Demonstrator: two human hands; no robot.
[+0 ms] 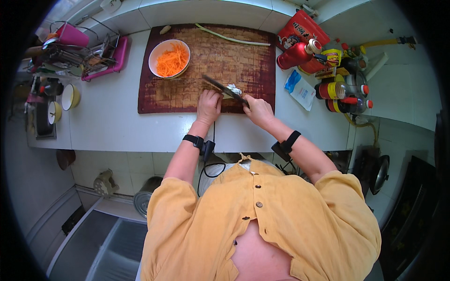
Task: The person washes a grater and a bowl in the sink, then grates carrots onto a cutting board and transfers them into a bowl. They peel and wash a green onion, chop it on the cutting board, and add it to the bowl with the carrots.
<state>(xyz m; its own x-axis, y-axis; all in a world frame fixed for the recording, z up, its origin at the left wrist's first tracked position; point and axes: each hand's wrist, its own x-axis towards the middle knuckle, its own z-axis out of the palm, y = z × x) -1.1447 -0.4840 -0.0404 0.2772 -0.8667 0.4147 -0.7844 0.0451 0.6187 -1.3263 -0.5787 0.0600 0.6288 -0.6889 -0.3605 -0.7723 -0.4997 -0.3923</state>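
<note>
My right hand (259, 110) grips the handle of a kitchen knife (220, 86), whose dark blade slants up and left over a wooden cutting board (207, 58). White cut pieces (233, 90), too small to name, lie against the blade's far side. On the board's near edge rests my left hand (209, 107), fingers curled close to the blade; whether something is held under them is hidden. Shredded carrot (173, 61) fills much of a white bowl (152, 65) at the board's left. A green onion stalk (233, 38) and a small ginger-like piece (165, 29) lie along the far edge.
Right of the board stand a red bottle (293, 57), a red pouch (303, 30), a white-and-blue packet (300, 90) and several sauce bottles (346, 90). At left are a dish rack (102, 58) and two yellow bowls (71, 96). A cable (201, 175) hangs by my left wrist.
</note>
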